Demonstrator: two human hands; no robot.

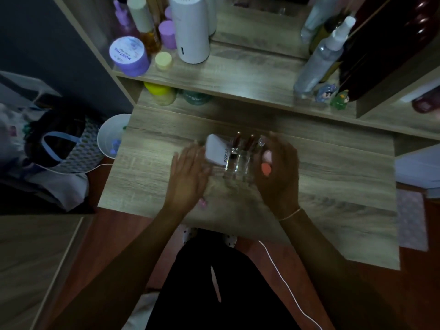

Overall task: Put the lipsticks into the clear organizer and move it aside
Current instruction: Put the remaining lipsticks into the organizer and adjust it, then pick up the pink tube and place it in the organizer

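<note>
A dim room is surrounding a grey-brown wood-grain dressing table [333,182], with a thin white cable [283,279] trailing over its near edge beside the person's dark lap. On the tabletop, two bare hands are flanking a clear plastic compartmented organizer [238,166]. The left hand [188,177] is lying flat with its fingers stretched out, their tips touching or just beside the organizer's left side. The right hand [279,170] is curling around the organizer's right wall, its fingers closing on that side; a pale pink item and a coral one are showing against the palm, too blurred to identify. Inside the organizer, a white squarish case with lettering [217,151] is leaning in the left compartment, and two dark reddish-brown lipstick tubes [244,141] are standing upright in the far compartments. Farther back, a raised wooden shelf [238,75] is carrying a purple round jar [128,55], a tall white cylinder [190,29] and a clear spray bottle [319,60].
</note>
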